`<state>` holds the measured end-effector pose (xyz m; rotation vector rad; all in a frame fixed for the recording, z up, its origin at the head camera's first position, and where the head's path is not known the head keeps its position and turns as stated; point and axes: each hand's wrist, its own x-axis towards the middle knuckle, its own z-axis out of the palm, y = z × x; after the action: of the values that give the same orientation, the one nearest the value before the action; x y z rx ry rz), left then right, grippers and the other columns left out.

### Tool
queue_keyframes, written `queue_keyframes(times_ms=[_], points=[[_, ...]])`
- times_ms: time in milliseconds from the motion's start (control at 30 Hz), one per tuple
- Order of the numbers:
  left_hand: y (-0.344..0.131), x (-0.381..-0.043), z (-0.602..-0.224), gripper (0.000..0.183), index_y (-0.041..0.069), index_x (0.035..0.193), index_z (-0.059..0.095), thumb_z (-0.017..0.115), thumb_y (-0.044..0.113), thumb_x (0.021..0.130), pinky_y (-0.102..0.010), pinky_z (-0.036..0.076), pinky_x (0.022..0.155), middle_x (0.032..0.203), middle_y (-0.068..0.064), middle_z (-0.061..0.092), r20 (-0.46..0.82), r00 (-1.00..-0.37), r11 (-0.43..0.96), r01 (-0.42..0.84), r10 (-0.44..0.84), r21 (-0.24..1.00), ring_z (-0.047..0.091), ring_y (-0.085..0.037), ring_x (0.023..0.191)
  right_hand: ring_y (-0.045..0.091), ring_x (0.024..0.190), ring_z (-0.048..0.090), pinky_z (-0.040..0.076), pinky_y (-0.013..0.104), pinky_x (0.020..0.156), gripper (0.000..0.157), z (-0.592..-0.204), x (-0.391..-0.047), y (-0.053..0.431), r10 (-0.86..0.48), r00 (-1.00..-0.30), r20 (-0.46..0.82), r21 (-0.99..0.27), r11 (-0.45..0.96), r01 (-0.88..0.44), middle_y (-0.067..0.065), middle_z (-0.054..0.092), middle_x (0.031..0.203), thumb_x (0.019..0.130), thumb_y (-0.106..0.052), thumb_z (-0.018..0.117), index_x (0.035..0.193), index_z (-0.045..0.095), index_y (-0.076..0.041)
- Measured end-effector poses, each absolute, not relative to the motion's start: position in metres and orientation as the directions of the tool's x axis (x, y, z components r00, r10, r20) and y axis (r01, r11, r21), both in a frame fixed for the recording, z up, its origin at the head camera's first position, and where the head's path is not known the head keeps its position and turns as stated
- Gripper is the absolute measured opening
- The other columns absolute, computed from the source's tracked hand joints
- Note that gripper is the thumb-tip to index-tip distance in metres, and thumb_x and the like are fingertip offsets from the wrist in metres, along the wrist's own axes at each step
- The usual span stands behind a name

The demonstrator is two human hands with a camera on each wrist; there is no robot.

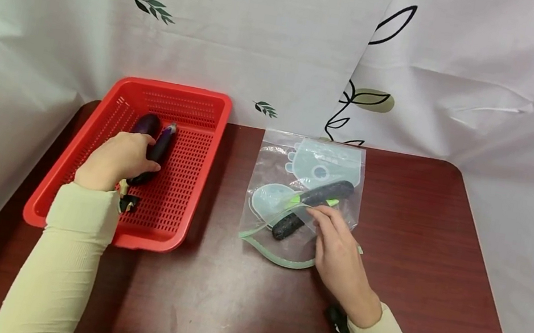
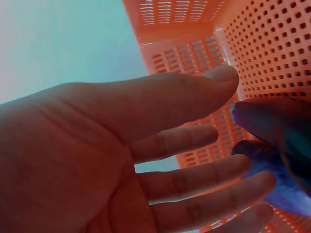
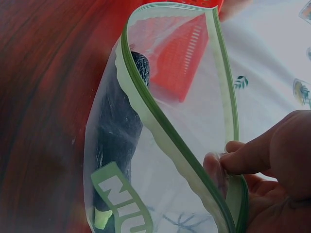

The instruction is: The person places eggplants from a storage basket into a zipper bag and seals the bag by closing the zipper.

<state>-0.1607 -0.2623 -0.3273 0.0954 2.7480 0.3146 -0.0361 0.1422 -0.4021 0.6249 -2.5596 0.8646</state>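
Observation:
Over the red plastic basket (image 1: 205,180), my left hand (image 1: 115,160) reaches down with its fingers spread beside a slender dark eggplant (image 1: 162,146). A second purple eggplant (image 1: 148,123) lies just beyond the fingers. In the left wrist view the fingers are fairly straight and the eggplants (image 2: 286,189) lie past their tips. My right hand (image 1: 342,258) pinches the edge of a clear zip bag (image 1: 268,161) between thumb and fingers, and its green-sealed mouth gapes. Inside the bag is a long dark cucumber-like vegetable (image 3: 116,126).
Near my left wrist, a small dark piece with a pale stem (image 1: 128,203) lies in the basket. The basket stands at the left of the brown table (image 1: 414,223), the bag near its middle. White patterned cloth (image 1: 246,25) hangs behind.

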Motion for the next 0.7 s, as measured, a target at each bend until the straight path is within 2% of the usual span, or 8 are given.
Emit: queue_keyframes(times_ms=[233, 367, 700], points=[[-0.263, -0.162, -0.333, 0.057, -0.007, 0.131, 0.054, 0.075, 0.025, 0.089, -0.051, 0.051, 0.072, 0.097, -0.025, 0.063, -0.372, -0.922, 0.972, 0.019, 0.107, 0.233, 0.058, -0.037, 0.080, 0.025, 0.114, 0.061, 0.056, 0.037, 0.084, 0.041, -0.401, -0.036, 0.142, -0.289, -0.839, 0.462, -0.478, 0.716, -0.510, 0.015, 0.059, 0.124, 0.087, 0.016, 0.063, 0.125, 0.063, 0.003], [-0.264, -0.162, -0.336, 0.056, -0.007, 0.129, 0.055, 0.075, 0.025, 0.088, -0.054, 0.051, 0.075, 0.098, -0.026, 0.064, -0.372, -0.922, 0.973, 0.023, 0.110, 0.231, 0.059, -0.038, 0.082, 0.025, 0.113, 0.061, 0.056, 0.037, 0.084, 0.040, -0.401, -0.036, 0.142, -0.290, -0.841, 0.457, -0.480, 0.716, -0.507, 0.015, 0.058, 0.123, 0.087, 0.016, 0.063, 0.125, 0.063, 0.003], [-0.267, -0.163, -0.342, 0.068, -0.011, 0.136, 0.050, 0.078, 0.025, 0.086, -0.064, 0.047, 0.090, 0.123, -0.036, 0.058, -0.427, -0.899, 0.982, 0.013, 0.095, 0.191, 0.057, -0.046, 0.101, 0.025, 0.113, 0.061, 0.056, 0.038, 0.083, 0.040, -0.403, -0.036, 0.141, -0.289, -0.842, 0.455, -0.482, 0.715, -0.506, 0.015, 0.058, 0.124, 0.088, 0.015, 0.063, 0.126, 0.063, 0.003]])
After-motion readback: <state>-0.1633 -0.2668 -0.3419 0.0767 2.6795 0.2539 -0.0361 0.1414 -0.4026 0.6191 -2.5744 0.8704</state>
